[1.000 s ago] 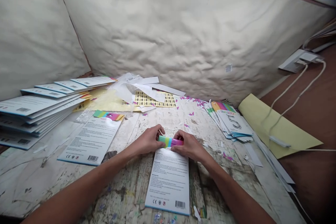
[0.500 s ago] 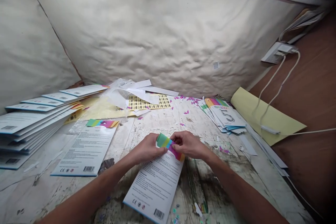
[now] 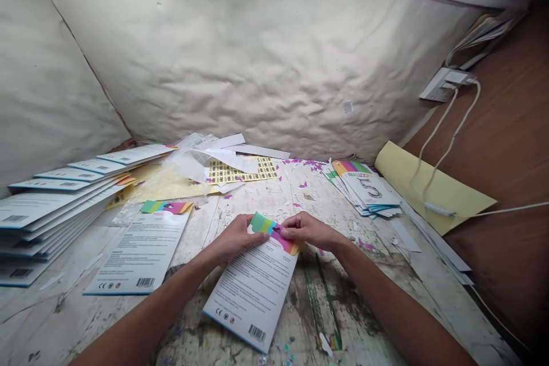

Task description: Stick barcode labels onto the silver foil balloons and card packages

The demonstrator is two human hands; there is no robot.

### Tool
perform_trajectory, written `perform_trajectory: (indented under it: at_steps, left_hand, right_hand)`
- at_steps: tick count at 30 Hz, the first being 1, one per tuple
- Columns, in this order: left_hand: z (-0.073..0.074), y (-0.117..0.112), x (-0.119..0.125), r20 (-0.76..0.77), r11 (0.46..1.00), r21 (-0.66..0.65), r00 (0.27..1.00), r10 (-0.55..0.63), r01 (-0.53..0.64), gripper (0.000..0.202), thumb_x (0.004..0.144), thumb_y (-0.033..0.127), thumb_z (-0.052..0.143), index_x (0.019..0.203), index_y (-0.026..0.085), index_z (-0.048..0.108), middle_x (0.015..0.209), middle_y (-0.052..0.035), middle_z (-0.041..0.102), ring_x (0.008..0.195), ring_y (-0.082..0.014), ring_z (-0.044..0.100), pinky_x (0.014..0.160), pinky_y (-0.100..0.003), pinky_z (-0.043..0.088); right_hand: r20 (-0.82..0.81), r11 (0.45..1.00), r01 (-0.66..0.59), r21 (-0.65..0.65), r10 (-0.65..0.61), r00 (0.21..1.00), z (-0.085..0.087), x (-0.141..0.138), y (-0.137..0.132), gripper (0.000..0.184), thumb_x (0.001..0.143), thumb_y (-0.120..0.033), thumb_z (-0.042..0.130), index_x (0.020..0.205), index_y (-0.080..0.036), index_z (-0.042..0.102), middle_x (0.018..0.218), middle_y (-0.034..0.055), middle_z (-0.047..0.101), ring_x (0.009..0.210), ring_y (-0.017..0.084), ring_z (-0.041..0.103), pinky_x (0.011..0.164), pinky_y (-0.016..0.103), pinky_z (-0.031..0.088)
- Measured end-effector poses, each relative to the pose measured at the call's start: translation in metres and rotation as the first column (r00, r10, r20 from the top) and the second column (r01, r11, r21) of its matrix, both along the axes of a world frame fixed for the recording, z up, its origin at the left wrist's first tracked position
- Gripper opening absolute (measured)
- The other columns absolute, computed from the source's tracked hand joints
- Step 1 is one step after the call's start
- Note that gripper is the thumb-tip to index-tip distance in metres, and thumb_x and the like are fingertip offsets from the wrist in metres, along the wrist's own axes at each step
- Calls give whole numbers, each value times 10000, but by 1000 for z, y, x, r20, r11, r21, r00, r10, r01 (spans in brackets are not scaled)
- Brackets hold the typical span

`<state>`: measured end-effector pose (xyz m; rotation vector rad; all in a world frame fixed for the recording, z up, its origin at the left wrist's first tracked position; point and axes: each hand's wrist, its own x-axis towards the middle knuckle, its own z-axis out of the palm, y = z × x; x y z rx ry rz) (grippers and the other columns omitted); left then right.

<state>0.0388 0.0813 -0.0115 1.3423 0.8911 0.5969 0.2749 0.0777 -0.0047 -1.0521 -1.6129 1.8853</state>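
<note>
You can read a large numeral 5 (image 3: 372, 187) on the top card (image 3: 369, 191) of the pile to your right, though the word above it is too small to be sure of. The card you hold (image 3: 251, 291) shows a CE mark (image 3: 219, 313) and a barcode (image 3: 257, 333) near its bottom edge; its small print and barcode digits stay illegible.
</note>
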Motion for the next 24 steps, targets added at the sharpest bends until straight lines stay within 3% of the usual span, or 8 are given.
perform_trajectory:
  at_steps: [3, 6, 8, 11, 13, 17, 21, 24]
  left_hand:
    - [-1, 2, 0, 51, 998, -63, 998, 27, -24, 430, 775, 518, 671, 941, 121, 672, 821, -58, 697, 683, -193, 630, 608, -267, 473]
    - [-2, 3, 1, 78, 996, -71, 995, 57, -51, 443, 773, 543, 674, 929, 128, 673, 800, -54, 700, 669, -194, 634, 597, -266, 473]
    - [-2, 4, 1, 90, 997, -65, 994, 56, -50, 445, 767, 546, 681, 931, 133, 675, 803, -53, 703, 668, -193, 636, 602, -266, 473]
    - [-2, 4, 1, 89, 998, -39, 995, 45, -42, 439, 764, 543, 687, 916, 131, 677, 783, -47, 696, 655, -185, 628, 596, -258, 465]
    - [-4, 4, 0, 86, 999, -19, 996, 39, -37, 435, 766, 536, 688, 923, 131, 676, 781, -45, 694, 654, -181, 624, 596, -254, 461]
    - [-8, 6, 0, 92, 997, -6, 993, 76, -76, 439, 773, 549, 673, 882, 124, 670, 745, -39, 678, 622, -170, 605, 563, -245, 444]
    - [-12, 7, 2, 115, 987, -35, 980, 161, -158, 467, 771, 586, 647, 840, 124, 649, 720, -35, 660, 620, -173, 598, 553, -248, 433]
    - [-14, 7, 3, 114, 980, -38, 973, 200, -197, 501, 756, 622, 631, 771, 121, 623, 667, -33, 629, 583, -175, 583, 539, -260, 424]
  right_hand:
    - [7, 992, 126, 2, -126, 992, -5, -3, -1, 410, 741, -483, 745, 910, -109, 740, 825, 48, 718, 745, 188, 646, 712, 283, 485]
    - [-110, 978, 201, -53, -206, 972, -2, -7, -4, 517, 743, -422, 771, 1179, -167, 660, 946, 57, 729, 858, 195, 667, 777, 287, 488]
    - [-203, 976, 161, -146, -189, 961, 0, -9, -6, 567, 759, -414, 760, 1257, -189, 609, 1059, 79, 712, 946, 201, 662, 833, 300, 484]
    - [-263, 957, 107, -268, -180, 948, -1, -14, -7, 510, 752, -457, 753, 1147, -145, 674, 1049, 109, 705, 900, 195, 668, 834, 307, 487]
    - [-252, 943, 164, -288, -240, 937, -4, -15, -6, 497, 701, -444, 798, 1081, -140, 699, 981, 92, 713, 835, 178, 666, 823, 306, 488]
    - [-110, 968, 242, -72, -249, 962, -5, -10, -4, 396, 723, -483, 769, 905, -134, 730, 834, 46, 708, 728, 151, 633, 718, 262, 477]
    - [132, 973, 179, 143, -198, 971, -4, -6, -2, 504, 813, -610, 609, 661, -132, 663, 585, 12, 614, 514, 124, 529, 482, 225, 379]
    - [156, 946, 202, 252, -246, 957, -4, -13, -2, 530, 817, -633, 578, 584, -157, 587, 510, -8, 544, 454, 114, 471, 433, 225, 333]
